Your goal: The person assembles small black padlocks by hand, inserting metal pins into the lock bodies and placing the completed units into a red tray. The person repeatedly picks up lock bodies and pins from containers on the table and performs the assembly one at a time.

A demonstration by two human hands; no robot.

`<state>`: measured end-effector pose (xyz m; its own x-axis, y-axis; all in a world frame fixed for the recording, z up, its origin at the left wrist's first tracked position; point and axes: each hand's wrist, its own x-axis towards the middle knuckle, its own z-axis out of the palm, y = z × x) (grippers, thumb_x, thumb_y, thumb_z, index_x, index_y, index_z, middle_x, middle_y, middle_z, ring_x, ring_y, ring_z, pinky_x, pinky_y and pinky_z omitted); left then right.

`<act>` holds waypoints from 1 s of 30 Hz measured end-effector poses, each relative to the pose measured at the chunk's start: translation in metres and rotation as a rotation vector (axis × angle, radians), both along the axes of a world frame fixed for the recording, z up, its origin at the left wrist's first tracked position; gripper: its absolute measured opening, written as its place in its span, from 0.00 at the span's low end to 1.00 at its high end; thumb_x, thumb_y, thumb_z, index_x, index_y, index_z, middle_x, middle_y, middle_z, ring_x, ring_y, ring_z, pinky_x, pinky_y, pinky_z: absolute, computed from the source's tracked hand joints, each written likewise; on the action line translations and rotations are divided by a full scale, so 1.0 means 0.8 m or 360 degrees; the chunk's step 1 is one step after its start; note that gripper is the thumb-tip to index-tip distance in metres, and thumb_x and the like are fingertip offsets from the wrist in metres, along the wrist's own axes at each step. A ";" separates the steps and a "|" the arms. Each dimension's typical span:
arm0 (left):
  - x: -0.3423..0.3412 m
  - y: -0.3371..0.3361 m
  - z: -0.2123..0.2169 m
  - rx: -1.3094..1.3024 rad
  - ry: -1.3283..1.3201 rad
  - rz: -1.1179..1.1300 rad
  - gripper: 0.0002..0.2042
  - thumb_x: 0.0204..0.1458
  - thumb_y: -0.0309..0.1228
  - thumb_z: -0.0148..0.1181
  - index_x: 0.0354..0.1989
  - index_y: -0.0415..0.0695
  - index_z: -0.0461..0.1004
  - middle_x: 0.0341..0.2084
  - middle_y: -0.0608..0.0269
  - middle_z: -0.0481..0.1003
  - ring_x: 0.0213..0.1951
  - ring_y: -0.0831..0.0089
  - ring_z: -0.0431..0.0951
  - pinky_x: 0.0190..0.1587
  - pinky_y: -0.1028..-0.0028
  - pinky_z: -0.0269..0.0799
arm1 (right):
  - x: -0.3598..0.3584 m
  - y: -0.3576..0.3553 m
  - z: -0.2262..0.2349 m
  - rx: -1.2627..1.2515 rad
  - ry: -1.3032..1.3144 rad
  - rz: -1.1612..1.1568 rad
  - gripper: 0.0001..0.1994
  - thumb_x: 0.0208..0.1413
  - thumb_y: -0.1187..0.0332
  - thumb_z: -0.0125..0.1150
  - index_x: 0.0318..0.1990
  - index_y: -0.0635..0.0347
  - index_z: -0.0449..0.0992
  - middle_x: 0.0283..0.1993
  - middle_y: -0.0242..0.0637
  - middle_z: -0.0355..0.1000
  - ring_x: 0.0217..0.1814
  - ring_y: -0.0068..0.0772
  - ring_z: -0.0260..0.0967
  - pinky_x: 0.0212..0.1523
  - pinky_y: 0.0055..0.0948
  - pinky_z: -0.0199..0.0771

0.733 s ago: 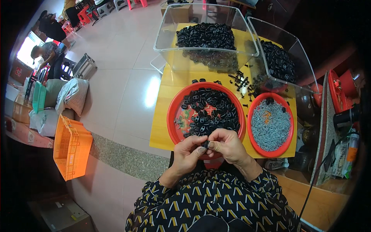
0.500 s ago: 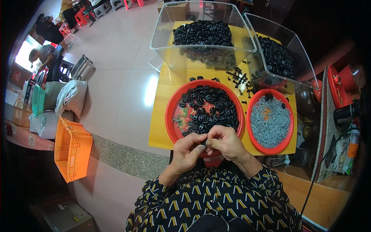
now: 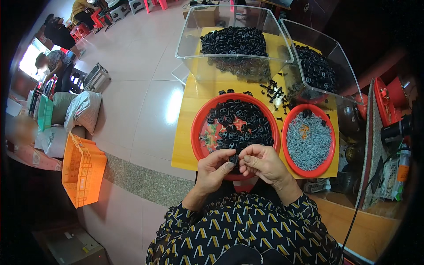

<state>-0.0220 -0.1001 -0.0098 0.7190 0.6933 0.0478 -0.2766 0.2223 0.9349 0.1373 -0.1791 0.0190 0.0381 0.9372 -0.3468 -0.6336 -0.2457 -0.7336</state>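
My left hand point(image 3: 213, 172) and my right hand point(image 3: 264, 165) meet fingertip to fingertip over the near rim of a red bowl point(image 3: 198, 132) full of small black plastic parts. Between the fingertips of both hands sits one small black part point(image 3: 233, 158), pinched from both sides. To the right stands a second red bowl point(image 3: 329, 152) holding small grey metal pieces. Both bowls rest on a yellow table point(image 3: 185, 132).
Two clear plastic bins point(image 3: 229, 57) point(image 3: 327, 53) with heaps of black parts stand at the table's far side, loose black parts scattered between them. An orange crate point(image 3: 81, 170) and sacks point(image 3: 84, 110) lie on the floor left. Other people sit far left. Red trays and clutter fill the right.
Both hands stay together at the bowl's near rim, still working the same black part; the fingers have shifted only slightly.
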 end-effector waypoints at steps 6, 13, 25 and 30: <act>-0.003 -0.006 -0.005 -0.0026 -0.0013 -0.0011 0.14 0.48 0.19 0.52 0.45 0.35 0.68 0.31 0.68 0.68 0.32 0.83 0.67 0.33 0.84 0.63 | -0.014 -0.005 0.002 0.0045 -0.0237 -0.0017 0.06 0.52 0.71 0.55 0.34 0.66 0.70 0.26 0.32 0.68 0.24 0.18 0.67 0.23 0.15 0.70; -0.015 -0.014 0.003 0.0276 0.0234 -0.0228 0.15 0.48 0.19 0.53 0.47 0.35 0.66 0.36 0.61 0.71 0.38 0.77 0.71 0.41 0.78 0.68 | -0.023 -0.014 0.005 -0.0203 -0.0462 0.0072 0.05 0.50 0.71 0.56 0.27 0.63 0.70 0.19 0.31 0.68 0.19 0.16 0.65 0.19 0.14 0.66; -0.027 0.006 0.010 0.0819 0.0481 0.0214 0.14 0.45 0.18 0.55 0.42 0.33 0.68 0.30 0.59 0.71 0.32 0.76 0.72 0.34 0.81 0.67 | 0.093 0.051 0.087 0.0186 -0.1124 -0.0700 0.08 0.50 0.71 0.54 0.35 0.67 0.72 0.28 0.35 0.70 0.27 0.22 0.67 0.29 0.18 0.68; -0.033 0.011 0.012 0.0787 0.0524 0.0218 0.12 0.46 0.18 0.54 0.41 0.33 0.68 0.31 0.59 0.71 0.32 0.77 0.72 0.34 0.81 0.67 | 0.040 0.066 0.016 0.0311 -0.2212 -0.0280 0.07 0.43 0.72 0.57 0.31 0.63 0.75 0.28 0.42 0.71 0.30 0.36 0.69 0.33 0.29 0.67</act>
<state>-0.0486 -0.0913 0.0000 0.6564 0.7332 0.1779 0.0493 -0.2770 0.9596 0.1696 -0.1261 0.0318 0.3559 0.9124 0.2024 0.6115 -0.0636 -0.7887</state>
